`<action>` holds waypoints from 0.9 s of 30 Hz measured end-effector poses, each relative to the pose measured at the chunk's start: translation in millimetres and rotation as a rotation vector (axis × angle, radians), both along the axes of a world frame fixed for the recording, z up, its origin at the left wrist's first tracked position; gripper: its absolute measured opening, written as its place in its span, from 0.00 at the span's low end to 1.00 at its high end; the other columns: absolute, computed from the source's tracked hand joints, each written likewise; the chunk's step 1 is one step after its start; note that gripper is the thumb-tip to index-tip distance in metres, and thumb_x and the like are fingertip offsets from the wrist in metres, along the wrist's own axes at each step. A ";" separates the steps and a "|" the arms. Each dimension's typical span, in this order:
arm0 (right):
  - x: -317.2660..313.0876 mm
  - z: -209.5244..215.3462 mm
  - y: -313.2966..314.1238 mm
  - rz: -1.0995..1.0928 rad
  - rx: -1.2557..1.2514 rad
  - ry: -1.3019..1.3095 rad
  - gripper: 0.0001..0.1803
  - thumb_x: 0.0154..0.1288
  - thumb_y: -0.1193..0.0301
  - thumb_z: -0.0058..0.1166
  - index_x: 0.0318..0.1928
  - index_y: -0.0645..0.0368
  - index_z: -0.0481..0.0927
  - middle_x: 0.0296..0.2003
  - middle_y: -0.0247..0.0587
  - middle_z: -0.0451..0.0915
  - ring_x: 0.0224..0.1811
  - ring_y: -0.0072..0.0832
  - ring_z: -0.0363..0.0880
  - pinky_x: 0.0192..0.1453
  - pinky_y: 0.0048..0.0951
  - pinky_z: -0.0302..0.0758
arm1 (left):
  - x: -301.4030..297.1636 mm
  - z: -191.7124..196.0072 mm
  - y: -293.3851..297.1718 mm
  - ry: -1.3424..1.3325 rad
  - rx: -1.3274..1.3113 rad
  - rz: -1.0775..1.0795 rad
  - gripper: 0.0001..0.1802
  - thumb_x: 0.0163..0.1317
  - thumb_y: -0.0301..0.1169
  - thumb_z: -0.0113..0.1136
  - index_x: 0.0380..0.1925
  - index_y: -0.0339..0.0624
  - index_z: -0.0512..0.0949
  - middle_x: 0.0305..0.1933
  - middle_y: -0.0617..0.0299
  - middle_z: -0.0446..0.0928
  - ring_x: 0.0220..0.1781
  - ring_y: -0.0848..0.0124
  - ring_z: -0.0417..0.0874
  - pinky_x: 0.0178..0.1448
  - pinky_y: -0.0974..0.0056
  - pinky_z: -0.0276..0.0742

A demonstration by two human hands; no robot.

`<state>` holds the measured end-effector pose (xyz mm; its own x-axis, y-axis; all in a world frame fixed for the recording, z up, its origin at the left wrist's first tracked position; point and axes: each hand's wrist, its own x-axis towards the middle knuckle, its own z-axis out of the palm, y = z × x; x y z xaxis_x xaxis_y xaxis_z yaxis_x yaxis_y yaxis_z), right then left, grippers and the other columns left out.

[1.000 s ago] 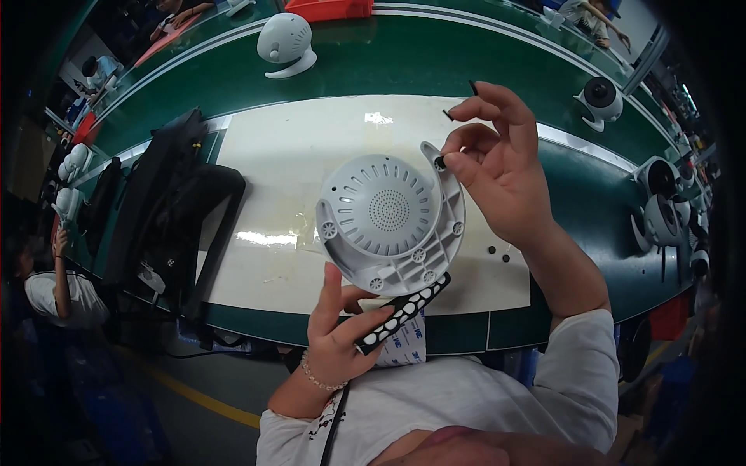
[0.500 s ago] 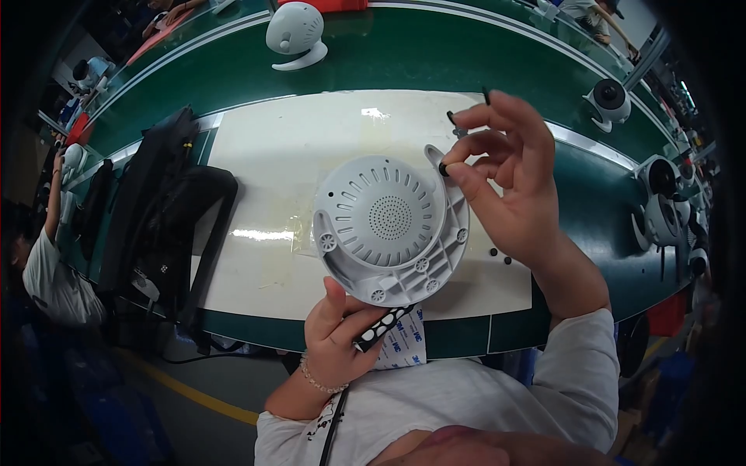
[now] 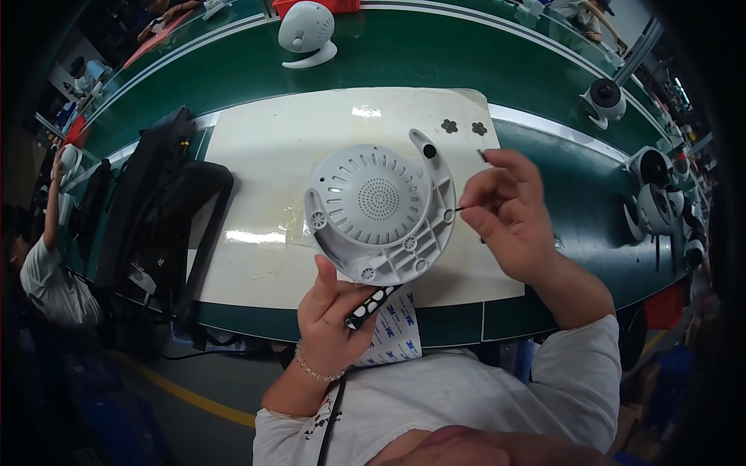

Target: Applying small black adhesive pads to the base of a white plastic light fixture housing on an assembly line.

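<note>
A white round device housing (image 3: 381,200), with a slotted speaker grille and a curved stand, faces up before me. A black round pad (image 3: 430,151) fills the hole at the stand's upper end; several other spoked recesses are bare. My left hand (image 3: 332,314) is closed at the housing's lower edge, gripping a black strip with white dots (image 3: 373,307). A white backing sheet with blue print (image 3: 396,334) hangs beside the strip. My right hand (image 3: 505,213) pinches a small dark pad (image 3: 461,208), seen edge-on, at the right-hand recess. Another dark sliver (image 3: 482,155) shows at its raised fingertip.
Two black flower-shaped pieces (image 3: 449,126) lie on the cream mat (image 3: 256,140). Black bags (image 3: 151,202) stand at left. Similar white devices (image 3: 307,35) sit on the green table (image 3: 404,46), with more at right (image 3: 653,194). Other people work farther off.
My right hand has moved down from the stand's upper end to its right-hand recess, leaving a black pad in the upper hole. The housing and my left hand shifted slightly up and left in view.
</note>
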<state>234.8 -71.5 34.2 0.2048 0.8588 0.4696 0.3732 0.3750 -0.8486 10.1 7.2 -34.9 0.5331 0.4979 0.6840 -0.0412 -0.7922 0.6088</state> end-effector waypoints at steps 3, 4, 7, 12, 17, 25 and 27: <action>-3.9 -3.6 0.6 0.046 -0.095 0.122 0.28 0.58 0.82 0.48 0.58 0.56 0.54 0.34 0.37 0.71 0.29 0.14 0.66 0.34 0.15 0.65 | 1.5 1.8 -0.5 0.000 0.005 0.020 0.18 0.32 0.15 0.59 0.30 0.33 0.77 0.66 0.46 0.50 0.30 0.66 0.81 0.33 0.68 0.75; -5.2 -2.6 1.4 0.032 -0.149 0.130 0.28 0.58 0.81 0.48 0.58 0.56 0.54 0.34 0.37 0.72 0.30 0.14 0.67 0.35 0.15 0.66 | 1.6 1.3 -0.4 0.002 0.006 0.020 0.18 0.32 0.15 0.59 0.30 0.33 0.77 0.66 0.46 0.50 0.30 0.66 0.81 0.33 0.68 0.75; -6.4 -1.9 -0.3 0.006 -0.208 0.129 0.28 0.58 0.81 0.48 0.58 0.57 0.54 0.35 0.38 0.73 0.32 0.15 0.69 0.37 0.15 0.67 | 2.3 0.1 -0.7 -0.015 0.005 0.033 0.17 0.33 0.15 0.59 0.30 0.33 0.77 0.66 0.45 0.51 0.30 0.66 0.81 0.34 0.69 0.76; -6.5 -0.2 -1.1 0.019 -0.208 0.289 0.28 0.59 0.79 0.49 0.57 0.58 0.53 0.35 0.38 0.74 0.32 0.16 0.73 0.39 0.15 0.68 | 3.2 0.9 -1.9 -0.012 0.019 0.065 0.15 0.35 0.16 0.61 0.29 0.33 0.76 0.65 0.44 0.52 0.29 0.65 0.81 0.33 0.69 0.76; -7.2 -10.5 -1.5 -0.098 -0.059 -0.063 0.27 0.58 0.79 0.51 0.56 0.58 0.56 0.33 0.38 0.78 0.26 0.15 0.74 0.31 0.16 0.70 | 4.1 0.1 -2.1 -0.013 0.036 0.074 0.15 0.35 0.17 0.61 0.29 0.33 0.76 0.65 0.43 0.52 0.29 0.66 0.81 0.32 0.70 0.76; 7.4 -28.5 -5.2 -0.183 0.369 -0.795 0.25 0.44 0.80 0.57 0.48 0.58 0.72 0.31 0.39 0.80 0.17 0.28 0.74 0.18 0.24 0.67 | 5.6 1.9 -4.6 -0.001 0.001 0.083 0.16 0.34 0.16 0.61 0.29 0.32 0.76 0.65 0.42 0.53 0.28 0.66 0.80 0.30 0.70 0.75; 5.9 -21.4 -11.0 -0.191 0.316 -0.825 0.24 0.45 0.81 0.56 0.48 0.58 0.71 0.32 0.39 0.80 0.17 0.27 0.74 0.18 0.25 0.67 | 5.5 0.4 -3.1 0.005 0.046 0.076 0.16 0.34 0.16 0.60 0.29 0.31 0.76 0.64 0.42 0.53 0.28 0.66 0.80 0.30 0.70 0.75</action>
<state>240.7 -82.5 12.8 -0.1759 0.6507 0.7387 0.8974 0.4144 -0.1514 15.6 4.1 -34.5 0.4983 0.5057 0.7043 0.0236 -0.8199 0.5720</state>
